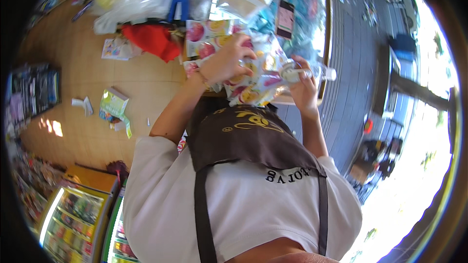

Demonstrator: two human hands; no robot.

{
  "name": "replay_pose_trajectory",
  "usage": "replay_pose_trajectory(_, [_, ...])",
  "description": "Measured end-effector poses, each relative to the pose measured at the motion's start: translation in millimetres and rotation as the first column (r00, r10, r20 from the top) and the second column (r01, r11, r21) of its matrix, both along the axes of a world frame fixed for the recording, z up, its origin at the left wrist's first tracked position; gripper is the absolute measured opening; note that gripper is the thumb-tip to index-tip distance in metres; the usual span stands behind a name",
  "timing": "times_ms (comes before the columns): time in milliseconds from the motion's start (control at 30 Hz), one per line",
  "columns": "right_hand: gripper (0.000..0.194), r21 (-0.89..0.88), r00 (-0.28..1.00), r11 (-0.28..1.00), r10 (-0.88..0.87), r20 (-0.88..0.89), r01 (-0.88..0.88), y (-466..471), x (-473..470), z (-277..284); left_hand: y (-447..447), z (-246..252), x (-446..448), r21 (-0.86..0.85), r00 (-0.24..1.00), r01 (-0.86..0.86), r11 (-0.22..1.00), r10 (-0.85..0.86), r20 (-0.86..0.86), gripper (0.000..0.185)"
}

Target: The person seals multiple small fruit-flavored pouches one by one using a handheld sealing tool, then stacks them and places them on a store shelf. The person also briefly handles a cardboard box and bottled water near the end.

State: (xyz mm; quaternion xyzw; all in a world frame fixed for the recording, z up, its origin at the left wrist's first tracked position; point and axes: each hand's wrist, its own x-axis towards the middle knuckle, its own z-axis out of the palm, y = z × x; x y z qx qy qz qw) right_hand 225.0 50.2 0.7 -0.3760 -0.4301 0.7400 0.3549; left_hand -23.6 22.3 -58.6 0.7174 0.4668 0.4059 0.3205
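My left hand (230,58) is over a sheet of glossy fruit-printed wrapping (206,33), its fingers curled and spread apart with nothing visible between them. A crumpled bundle in the same fruit print (248,87) lies just in front of my apron. To its right, my right hand (305,87) grips a small whitish round item (291,73), which looks like a roll of tape but is blurred. A clear plastic piece (329,73) sticks out beyond that hand. Farther off, a smartphone (285,19) with a lit screen rests on bluish clear plastic bags (301,40).
At the upper left are white plastic bags (135,7) and a red cloth or bag (153,40). A green box (114,102) and paper scraps (83,106) lie on the tan tiled floor (120,73). Lit drinks coolers (73,219) stand behind on the left. Grey paving (343,44) runs along the right.
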Motion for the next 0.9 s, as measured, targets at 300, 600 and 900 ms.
replay_pose_trajectory(300, [0.045, 0.075, 0.982, 0.981, -0.175, -0.072, 0.18, -20.2, 0.1, -16.3, -3.3, 19.1, 11.0, -0.036, 1.0, 0.008, 0.999, -0.007, 0.03, 0.017])
replay_pose_trajectory(600, [0.054, -0.015, 0.948, 0.989, -0.148, -0.283, 0.15, -25.7, -6.1, -10.0, -7.6, 38.8, 30.5, -0.047, 0.997, 0.022, 0.999, -0.026, -0.076, 0.021])
replay_pose_trajectory(900, [0.06, 0.385, 0.996, 0.923, -0.018, 0.091, -0.019, 12.2, 3.1, 12.0, -8.5, 39.7, 39.8, -0.035, 0.99, -0.144, 0.989, 0.144, -0.004, 0.014])
